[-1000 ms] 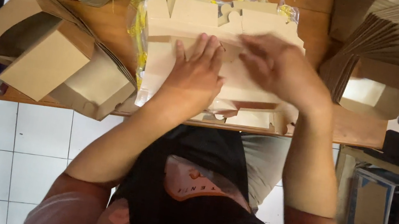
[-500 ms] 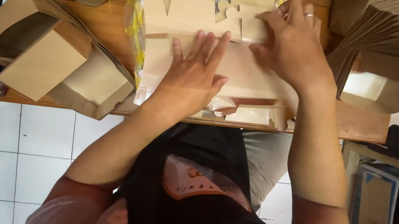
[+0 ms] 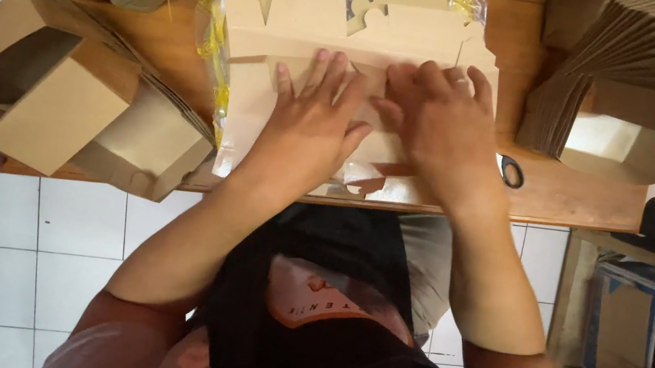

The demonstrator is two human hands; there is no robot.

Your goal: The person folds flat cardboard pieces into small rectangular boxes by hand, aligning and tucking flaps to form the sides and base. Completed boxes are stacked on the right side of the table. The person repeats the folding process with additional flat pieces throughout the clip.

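On the table (image 3: 574, 194), both hands lay open and flat. The left hand (image 3: 315, 124) and right hand (image 3: 442, 132) pressed a cardboard blank (image 3: 370, 36).

A flat cardboard blank (image 3: 350, 46) lies on top of a stack in a plastic wrap at the middle of the wooden table (image 3: 557, 191). Both hands rest on it, the left hand (image 3: 311, 124) beside the right hand (image 3: 439, 127). Assembled boxes (image 3: 77, 93) sit to the left, folded boxes (image 3: 628, 83) fan out to the right, and scissors (image 3: 511, 172) lie just right of the stack.
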